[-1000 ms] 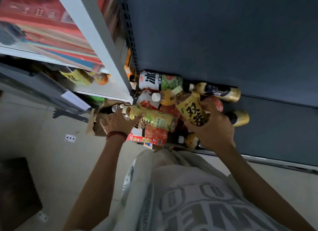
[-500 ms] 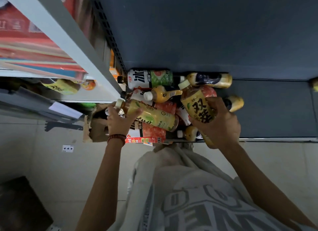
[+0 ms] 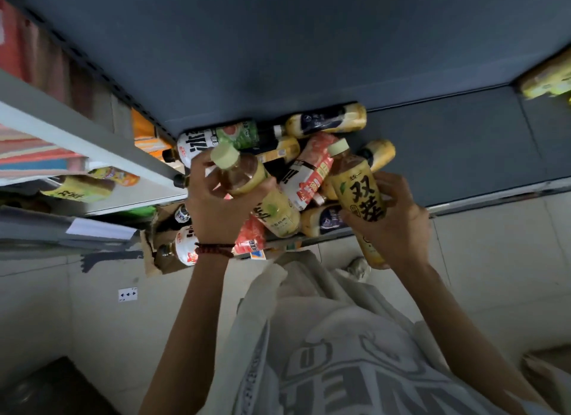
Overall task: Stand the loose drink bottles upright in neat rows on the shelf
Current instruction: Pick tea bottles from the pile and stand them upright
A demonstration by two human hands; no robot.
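Left hand [image 3: 216, 207]: grip clamped round the shoulder of a tilted yellow tea bottle [image 3: 247, 175], pale cap pointing up-left, above the heap of loose bottles [image 3: 312, 167] lying on their sides on the dark shelf [image 3: 463, 155]. Right hand [image 3: 398, 226]: grip clamped round a second yellow bottle [image 3: 361, 195] with black characters, over the heap's front right.

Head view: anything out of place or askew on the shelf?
The loose bottles lie on their sides in a jumbled heap on the shelf, none in rows. The left hand grips an amber bottle, right hand a yellow-labelled bottle. A playing card lies on the floor. No spill visible.
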